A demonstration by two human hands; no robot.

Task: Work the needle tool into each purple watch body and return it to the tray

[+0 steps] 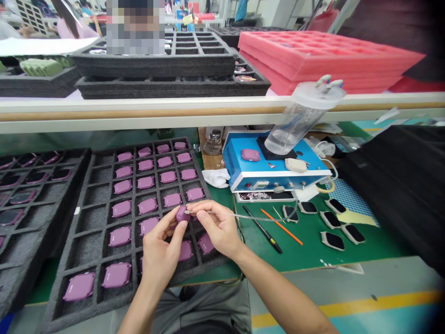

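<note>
Can't make out much around the hands tbh. The little mauve case [182, 214] is mostly covered by the left hand [160, 253], and the tip of the thin wand [200, 212] in the right hand [219, 227] is too small to read where it meets the case. The bits in the drawer [253, 196] under the blue machine [274, 157] are too tiny to tell, a pixelated patch [135, 28] blocks part of the top, and the foam tray [24, 208] runs off the left edge.
</note>
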